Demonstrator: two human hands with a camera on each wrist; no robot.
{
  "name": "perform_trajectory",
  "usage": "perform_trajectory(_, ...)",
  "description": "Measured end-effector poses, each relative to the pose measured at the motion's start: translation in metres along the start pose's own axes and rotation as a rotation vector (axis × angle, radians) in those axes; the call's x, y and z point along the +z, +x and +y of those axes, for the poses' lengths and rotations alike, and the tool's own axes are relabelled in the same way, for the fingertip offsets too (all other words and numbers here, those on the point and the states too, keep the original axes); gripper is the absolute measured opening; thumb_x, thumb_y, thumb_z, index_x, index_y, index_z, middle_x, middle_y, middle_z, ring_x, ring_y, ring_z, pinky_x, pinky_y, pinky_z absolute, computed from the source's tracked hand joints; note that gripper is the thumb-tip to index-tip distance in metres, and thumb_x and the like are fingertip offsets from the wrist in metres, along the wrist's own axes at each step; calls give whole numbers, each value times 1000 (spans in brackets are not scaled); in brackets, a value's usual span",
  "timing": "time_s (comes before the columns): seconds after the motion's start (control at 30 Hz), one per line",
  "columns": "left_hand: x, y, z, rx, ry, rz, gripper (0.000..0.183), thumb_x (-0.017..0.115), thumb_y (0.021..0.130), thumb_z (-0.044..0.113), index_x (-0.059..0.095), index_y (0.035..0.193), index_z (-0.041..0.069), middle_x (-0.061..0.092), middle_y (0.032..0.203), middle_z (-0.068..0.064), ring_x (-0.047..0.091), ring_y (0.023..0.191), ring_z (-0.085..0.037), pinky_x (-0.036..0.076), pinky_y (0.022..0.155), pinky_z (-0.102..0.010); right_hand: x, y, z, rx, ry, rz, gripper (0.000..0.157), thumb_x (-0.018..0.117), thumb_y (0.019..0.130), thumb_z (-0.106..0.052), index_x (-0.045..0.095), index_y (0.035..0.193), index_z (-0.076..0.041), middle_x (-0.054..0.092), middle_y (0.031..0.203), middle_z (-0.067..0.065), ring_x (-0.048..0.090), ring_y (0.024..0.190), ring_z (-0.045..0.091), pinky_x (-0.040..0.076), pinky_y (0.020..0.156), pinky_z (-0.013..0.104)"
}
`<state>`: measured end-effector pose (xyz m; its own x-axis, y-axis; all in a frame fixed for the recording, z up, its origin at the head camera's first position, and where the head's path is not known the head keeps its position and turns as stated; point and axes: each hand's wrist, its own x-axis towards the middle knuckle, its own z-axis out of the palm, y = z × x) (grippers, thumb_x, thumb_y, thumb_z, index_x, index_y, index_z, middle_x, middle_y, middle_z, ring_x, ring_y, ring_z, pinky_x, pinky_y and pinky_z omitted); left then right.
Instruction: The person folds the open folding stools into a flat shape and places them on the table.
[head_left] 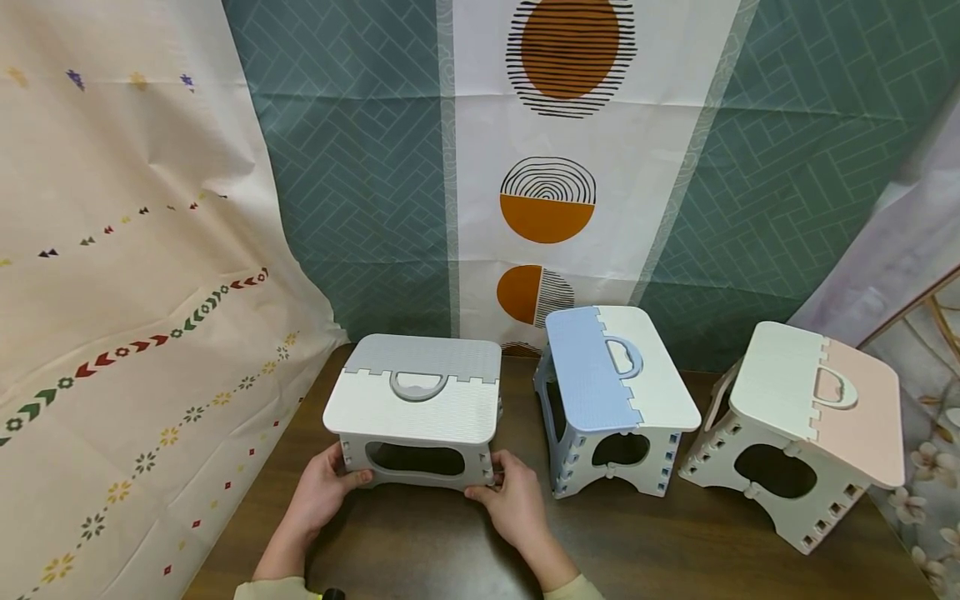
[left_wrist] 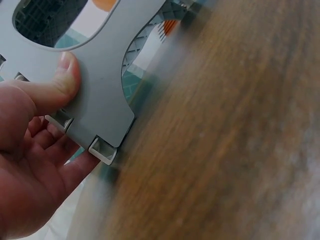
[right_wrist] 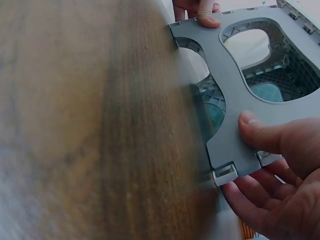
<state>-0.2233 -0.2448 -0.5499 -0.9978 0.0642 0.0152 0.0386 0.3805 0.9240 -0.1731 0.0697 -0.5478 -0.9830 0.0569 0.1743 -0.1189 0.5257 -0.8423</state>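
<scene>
A grey-and-white folding step stool (head_left: 420,417) stands unfolded on the brown table, its grey carry handle (head_left: 418,387) lying in the top. My left hand (head_left: 321,492) grips the lower left corner of the stool's near side. In the left wrist view the thumb (left_wrist: 67,77) presses the grey panel while the fingers curl behind its edge. At the lower right corner, my right hand (head_left: 516,497) holds the stool the same way, thumb (right_wrist: 255,130) on the front and fingers behind the leg. The stool's foot is right at the table surface in both wrist views.
Right of it stands a blue-and-white folding stool (head_left: 615,367), and farther right a pink-and-white one (head_left: 817,400), turned at an angle. A patterned curtain (head_left: 360,167) hangs behind the wooden table (head_left: 420,550). Cream cloth (head_left: 135,333) borders the left side.
</scene>
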Motion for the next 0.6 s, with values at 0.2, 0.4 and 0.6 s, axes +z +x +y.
perform_trajectory(0.2, 0, -1, 1, 11, -9, 12, 50, 83, 79, 6, 62, 124, 0, 69, 114, -15, 62, 98, -16, 50, 78, -25, -1, 0, -1, 5, 34, -10, 43, 92, 69, -24, 64, 100, -12, 63, 95, -1, 65, 80, 7, 52, 66, 24)
perform_trajectory(0.4, -1, -1, 1, 0, -16, -3, 53, 83, 80, 8, 61, 127, 0, 68, 118, -15, 61, 102, -17, 49, 82, -26, -1, -1, -1, 0, 69, -6, 43, 93, 68, -20, 64, 99, -11, 61, 97, 0, 68, 83, 10, 54, 69, 23)
perform_trajectory(0.6, -2, 0, -2, -5, -40, -17, 54, 83, 79, 8, 61, 128, 2, 67, 119, -15, 61, 103, -19, 50, 82, -28, -1, -1, -1, 16, 42, 13, 43, 93, 67, -23, 65, 99, -13, 64, 96, -1, 67, 81, 8, 53, 68, 23)
